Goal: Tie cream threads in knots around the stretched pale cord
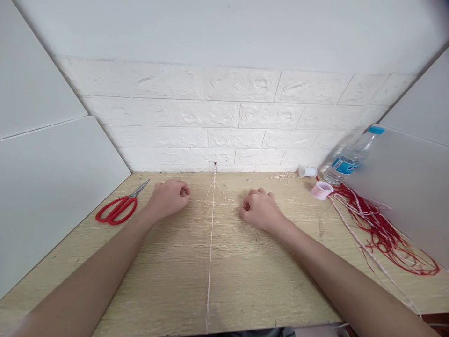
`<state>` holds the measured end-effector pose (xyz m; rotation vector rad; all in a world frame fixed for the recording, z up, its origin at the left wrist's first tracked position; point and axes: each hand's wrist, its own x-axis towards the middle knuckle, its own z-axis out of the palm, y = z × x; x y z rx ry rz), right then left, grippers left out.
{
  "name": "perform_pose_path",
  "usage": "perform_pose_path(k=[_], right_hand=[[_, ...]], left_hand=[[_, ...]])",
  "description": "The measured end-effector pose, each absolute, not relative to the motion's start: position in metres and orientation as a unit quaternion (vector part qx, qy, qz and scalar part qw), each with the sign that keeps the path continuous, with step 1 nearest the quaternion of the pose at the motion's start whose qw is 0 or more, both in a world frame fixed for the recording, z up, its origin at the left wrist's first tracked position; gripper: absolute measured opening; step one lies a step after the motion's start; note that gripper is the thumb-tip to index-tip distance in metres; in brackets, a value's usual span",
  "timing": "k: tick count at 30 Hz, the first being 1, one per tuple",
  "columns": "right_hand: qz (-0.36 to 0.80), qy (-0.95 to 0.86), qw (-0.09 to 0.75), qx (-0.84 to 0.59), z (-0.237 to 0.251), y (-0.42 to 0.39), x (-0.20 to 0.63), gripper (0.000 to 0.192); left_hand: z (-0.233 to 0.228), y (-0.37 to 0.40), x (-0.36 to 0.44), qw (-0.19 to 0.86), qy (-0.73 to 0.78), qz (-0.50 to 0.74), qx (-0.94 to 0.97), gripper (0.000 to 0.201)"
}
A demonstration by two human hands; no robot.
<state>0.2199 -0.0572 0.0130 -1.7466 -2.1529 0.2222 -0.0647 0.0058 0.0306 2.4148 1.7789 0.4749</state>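
- I see my left hand resting on the desk, curled into a loose fist, its fingertips pinched on the end of a thin pale thread that is hard to make out.
- My right hand lies on the desk across from it, also curled shut, gripping the other end of that same fine thread, which trails past the wrist toward me.
- Between my two hands a taut cord runs straight down the middle of the desk, from a small nail at the foot of the white brick wall to the near edge.
- The fine thread crosses the taut cord and forms a loose loop around it, just below the nail; I cannot tell whether a knot is tied there.
- Red-handled scissors lie on the desk just to the left of my left hand, apart from it.
- On the right, a small pink spool and a white spool sit near the wall, well apart from my right hand.
- A water bottle with a blue cap leans in the right corner, beside the spools.
- A tangle of red cords mixed with pale ones is spread along the right side of the desk.
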Motion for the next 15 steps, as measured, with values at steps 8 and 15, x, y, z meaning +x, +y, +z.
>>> perform_pose_path(k=[8,15], right_hand=[[0.096,-0.733,0.273,-0.615,-0.004,-0.051,0.21,0.021],[0.168,-0.757,0.286,-0.563,-0.011,-0.043,0.211,0.009]], left_hand=[[0.023,-0.004,-0.047,0.175,0.528,0.192,0.809,0.024],[0.016,-0.002,-0.045,0.202,0.506,0.174,0.821,0.025]])
